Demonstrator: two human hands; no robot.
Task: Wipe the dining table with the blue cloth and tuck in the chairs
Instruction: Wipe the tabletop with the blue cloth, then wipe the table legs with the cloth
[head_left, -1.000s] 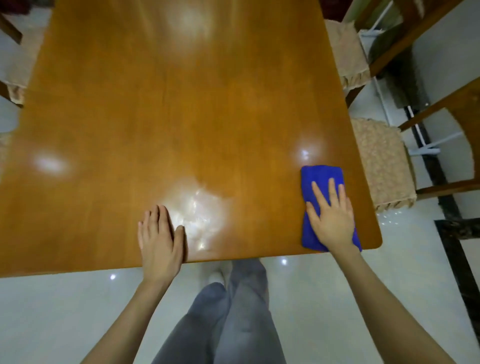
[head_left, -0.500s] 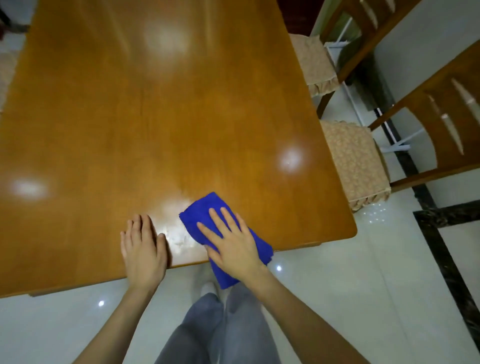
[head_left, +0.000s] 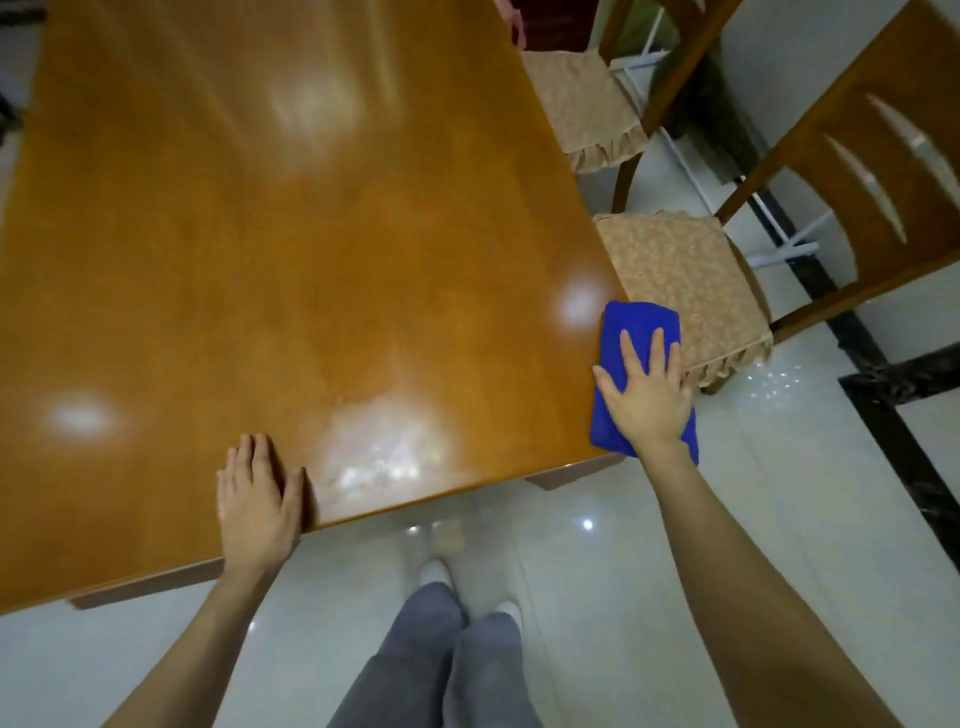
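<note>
The glossy brown dining table (head_left: 291, 249) fills most of the head view. A folded blue cloth (head_left: 636, 327) lies on the table's near right corner, partly hanging past the right edge. My right hand (head_left: 647, 392) presses flat on the cloth with fingers spread. My left hand (head_left: 257, 499) rests flat on the table's near edge, fingers together, holding nothing. Two wooden chairs with beige cushions stand along the right side, the nearer chair (head_left: 685, 280) pulled slightly out, the farther chair (head_left: 587, 104) behind it.
White glossy floor tiles (head_left: 779, 519) with a dark border strip (head_left: 893, 395) lie to the right. My legs in grey trousers (head_left: 441, 670) stand just in front of the table's near edge. A white metal rack leg (head_left: 789, 244) shows behind the chairs.
My right hand slid the cloth from the right corner left to the middle of the near edge, then back right to the corner. My left hand stayed planted on the near edge.
</note>
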